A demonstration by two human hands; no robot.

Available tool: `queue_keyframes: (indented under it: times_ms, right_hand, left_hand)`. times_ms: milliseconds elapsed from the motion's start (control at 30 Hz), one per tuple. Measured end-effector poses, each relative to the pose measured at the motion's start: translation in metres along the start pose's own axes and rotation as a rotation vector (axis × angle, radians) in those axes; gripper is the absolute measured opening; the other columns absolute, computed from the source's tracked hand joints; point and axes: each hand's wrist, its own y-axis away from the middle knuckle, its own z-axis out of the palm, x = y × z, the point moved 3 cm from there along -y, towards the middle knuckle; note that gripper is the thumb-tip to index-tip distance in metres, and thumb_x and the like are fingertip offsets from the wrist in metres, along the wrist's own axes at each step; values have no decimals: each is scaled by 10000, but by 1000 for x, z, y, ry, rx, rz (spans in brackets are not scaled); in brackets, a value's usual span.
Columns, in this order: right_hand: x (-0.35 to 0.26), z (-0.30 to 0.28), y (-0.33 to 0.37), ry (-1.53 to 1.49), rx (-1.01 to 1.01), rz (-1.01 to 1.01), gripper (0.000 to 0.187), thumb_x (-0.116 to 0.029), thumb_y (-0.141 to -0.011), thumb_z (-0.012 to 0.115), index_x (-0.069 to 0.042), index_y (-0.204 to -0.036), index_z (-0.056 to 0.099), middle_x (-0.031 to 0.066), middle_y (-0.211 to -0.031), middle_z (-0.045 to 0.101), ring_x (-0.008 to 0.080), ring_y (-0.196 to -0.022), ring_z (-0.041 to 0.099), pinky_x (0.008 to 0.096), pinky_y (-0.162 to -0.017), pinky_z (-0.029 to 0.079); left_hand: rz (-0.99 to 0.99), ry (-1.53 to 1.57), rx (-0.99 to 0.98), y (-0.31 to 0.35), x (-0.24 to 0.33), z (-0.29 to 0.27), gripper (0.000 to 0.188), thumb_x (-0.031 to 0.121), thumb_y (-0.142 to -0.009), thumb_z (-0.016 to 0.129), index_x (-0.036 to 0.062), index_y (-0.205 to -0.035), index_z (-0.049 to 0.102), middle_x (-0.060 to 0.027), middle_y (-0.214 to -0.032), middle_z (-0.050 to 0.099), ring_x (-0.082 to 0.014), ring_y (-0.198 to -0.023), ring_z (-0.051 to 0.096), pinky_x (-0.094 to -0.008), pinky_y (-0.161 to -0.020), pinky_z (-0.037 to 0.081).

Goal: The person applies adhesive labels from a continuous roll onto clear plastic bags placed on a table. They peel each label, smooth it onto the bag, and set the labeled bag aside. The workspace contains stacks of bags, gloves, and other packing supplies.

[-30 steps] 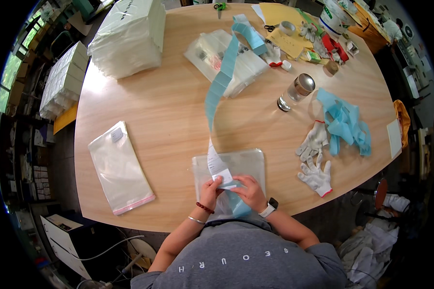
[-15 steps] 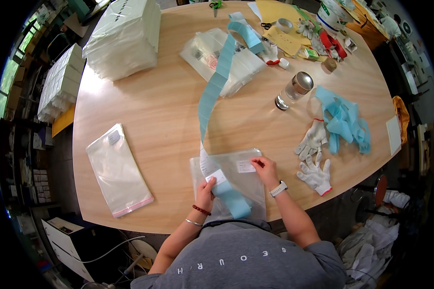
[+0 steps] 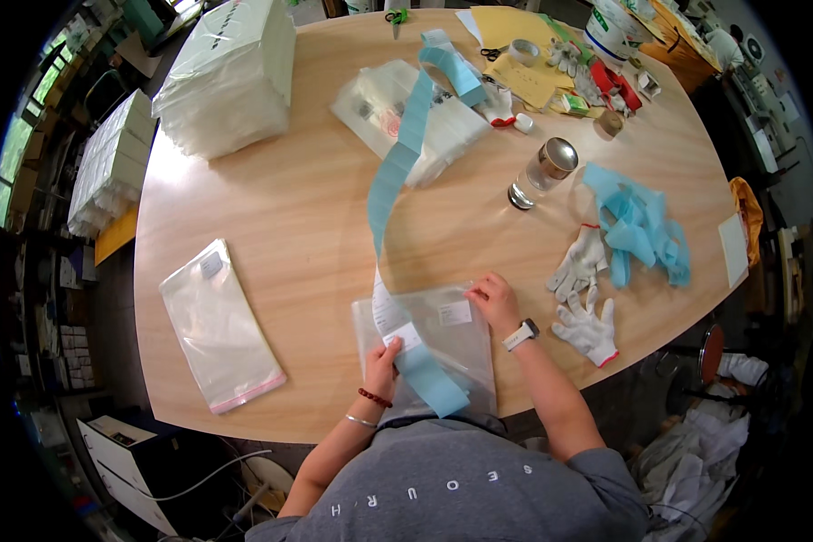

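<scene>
My left hand (image 3: 383,363) pinches a strip of labels on light-blue backing (image 3: 396,185), with a white label between thumb and fingers. The strip's loose end drapes over a clear plastic bag (image 3: 470,361) at the table's front edge. From my left hand the strip runs away up the table and folds over at its far end. Near the bag's upper right corner is my right hand (image 3: 497,303), its fingertips drawn together; whether they grip anything is hidden. Just below those fingertips a white label (image 3: 455,313) lies on the bag.
To the left lies a flat stack of clear bags (image 3: 221,325); a tall bag pile (image 3: 226,81) stands behind. More bags (image 3: 406,117) lie under the strip. At right are a glass bottle (image 3: 542,172), white gloves (image 3: 587,325) and crumpled blue backing (image 3: 637,226). Scissors (image 3: 397,18) lie far back.
My right hand has moved slightly away from me, off the bag's label toward the bag's far edge. My left hand stays on the strip. The whole view has shifted slightly.
</scene>
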Motion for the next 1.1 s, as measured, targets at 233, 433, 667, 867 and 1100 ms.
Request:
queue_keyframes:
  times_ms: [233,433,667,867,1100]
  right_hand:
    - [-55,-18,13,289,297,-372,67,-99,-647,649,-84,-690,600,32,-856,538,222,-818,507,348,-657,428]
    - [-60,14,59,-228,-151,-124,50,-106,-707,614,-59,-698,597,89,-822,541,229,-730,518,296,-651,427]
    - [-38,61,84,-1134,-290,434,173,-183,-852,507,-31,-929,477,54,-692,546,92,-636,511,275,-583,440]
    - [-68,32,62,-375,-241,-53,203,-96,-757,592,-40,-949,566,100,-755,590,209,-666,570,288,-596,455]
    - [-71,28,76,-259,-65,-251,142,-77,-697,617,-56,-837,625,93,-826,593,253,-709,566,318,-631,461]
  left_hand:
    - [11,31,-38,6,-1,-6,228,223,-841,525,22,-946,553,-34,-877,593,-107,-767,559,-235,-651,449]
    - [24,175,-214,32,27,21,243,217,-843,516,31,-997,540,-59,-912,595,-132,-822,565,-257,-698,452]
    - [132,-205,-202,7,-4,7,222,145,-834,521,21,-1017,543,-49,-928,590,-123,-840,551,-245,-717,434]
    - [13,1,-172,4,0,12,182,162,-811,565,41,-946,574,2,-849,584,-65,-727,507,-207,-633,392]
    - [16,-87,-37,3,1,14,192,193,-801,585,44,-921,578,-10,-833,592,-91,-718,542,-214,-628,425]
